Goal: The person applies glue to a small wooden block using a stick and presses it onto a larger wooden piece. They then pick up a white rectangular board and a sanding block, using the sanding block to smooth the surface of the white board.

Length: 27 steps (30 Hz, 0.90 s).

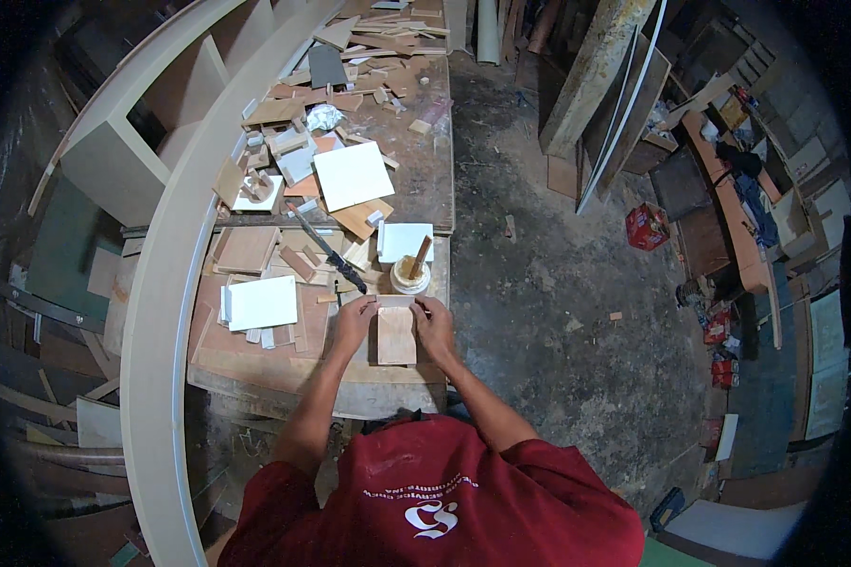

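Left hand, right hand — fingers pinching opposite ends of narrow strip — at far edge of wooden panel.

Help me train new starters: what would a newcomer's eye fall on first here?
Probably the dark red shirt at bottom centre, with the left hand and right hand just beyond it, at either end of a pale strip along the far edge of a small wooden board. Next, the bright white panel farther up the cluttered workbench. A red box also stands out on the dark floor to the right.
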Motion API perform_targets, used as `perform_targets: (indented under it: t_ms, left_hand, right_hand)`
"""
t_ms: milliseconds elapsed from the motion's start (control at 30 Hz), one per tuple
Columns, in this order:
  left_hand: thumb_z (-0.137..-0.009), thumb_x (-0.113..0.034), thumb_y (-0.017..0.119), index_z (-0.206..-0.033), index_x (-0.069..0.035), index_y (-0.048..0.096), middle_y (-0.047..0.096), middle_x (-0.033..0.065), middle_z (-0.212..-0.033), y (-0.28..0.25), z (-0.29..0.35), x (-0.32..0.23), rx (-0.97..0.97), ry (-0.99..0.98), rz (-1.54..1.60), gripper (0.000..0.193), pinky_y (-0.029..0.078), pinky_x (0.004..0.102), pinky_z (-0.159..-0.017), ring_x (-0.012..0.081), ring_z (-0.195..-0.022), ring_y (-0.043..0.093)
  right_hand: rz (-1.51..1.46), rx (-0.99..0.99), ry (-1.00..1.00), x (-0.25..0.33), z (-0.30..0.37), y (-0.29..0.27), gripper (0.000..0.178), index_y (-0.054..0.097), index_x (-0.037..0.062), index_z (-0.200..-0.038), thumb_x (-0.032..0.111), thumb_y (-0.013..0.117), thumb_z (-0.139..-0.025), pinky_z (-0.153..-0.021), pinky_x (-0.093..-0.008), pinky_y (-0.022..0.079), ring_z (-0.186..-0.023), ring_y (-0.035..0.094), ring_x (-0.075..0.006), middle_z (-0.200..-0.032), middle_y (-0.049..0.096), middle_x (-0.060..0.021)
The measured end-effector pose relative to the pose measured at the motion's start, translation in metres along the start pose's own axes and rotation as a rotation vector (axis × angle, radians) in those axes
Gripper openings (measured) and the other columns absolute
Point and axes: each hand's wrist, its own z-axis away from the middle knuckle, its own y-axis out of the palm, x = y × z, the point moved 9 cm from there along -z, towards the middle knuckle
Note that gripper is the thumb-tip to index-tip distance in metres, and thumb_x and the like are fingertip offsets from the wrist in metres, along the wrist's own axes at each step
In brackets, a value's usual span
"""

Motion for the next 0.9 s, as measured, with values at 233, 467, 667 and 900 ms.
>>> perform_targets:
  t_ms: [233, 467, 667, 900]
  left_hand:
    - [-0.088, -0.008, 0.061, -0.103, 0.006, 0.064, 0.068, 0.0063, -0.086, 0.003, -0.001, 0.011, 0.071, -0.039, 0.024, 0.021, 0.050, 0.0250, -0.071, 0.0103, -0.079, 0.062]
    - [-0.089, -0.010, 0.059, -0.108, 0.003, 0.064, 0.069, 0.0068, -0.093, 0.000, 0.005, -0.001, 0.125, -0.026, 0.065, 0.024, 0.047, 0.0252, -0.080, 0.0103, -0.086, 0.060]
    - [-0.089, -0.015, 0.061, -0.112, 0.002, 0.064, 0.069, 0.0094, -0.099, 0.000, 0.012, -0.004, 0.106, -0.077, 0.127, 0.028, 0.047, 0.0263, -0.082, 0.0121, -0.089, 0.061]
    - [-0.089, -0.019, 0.062, -0.110, 0.002, 0.064, 0.069, 0.0144, -0.100, 0.003, 0.017, -0.011, 0.023, -0.026, 0.026, 0.030, 0.049, 0.0272, -0.080, 0.0154, -0.088, 0.065]
  right_hand:
    - [0.053, -0.052, -0.038, 0.000, 0.002, -0.002, 0.019, 0.065, -0.0024, -0.099, 0.011, 0.064, -0.085, -0.073, -0.0329, 0.051, -0.082, 0.065, -0.0265, -0.092, 0.066, -0.0155]
    - [-0.030, -0.031, -0.019, -0.007, 0.003, 0.001, 0.019, 0.065, -0.0028, -0.099, 0.009, 0.063, -0.085, -0.075, -0.0340, 0.049, -0.083, 0.063, -0.0289, -0.092, 0.065, -0.0169]
    - [-0.122, -0.025, 0.025, -0.022, 0.002, 0.003, 0.019, 0.066, -0.0023, -0.100, 0.010, 0.063, -0.086, -0.076, -0.0294, 0.049, -0.084, 0.063, -0.0211, -0.093, 0.066, -0.0125]
    - [-0.181, -0.058, 0.086, -0.032, 0.006, 0.001, 0.021, 0.066, -0.0025, -0.101, 0.012, 0.064, -0.086, -0.078, -0.0285, 0.049, -0.086, 0.063, -0.0175, -0.094, 0.067, -0.0111]
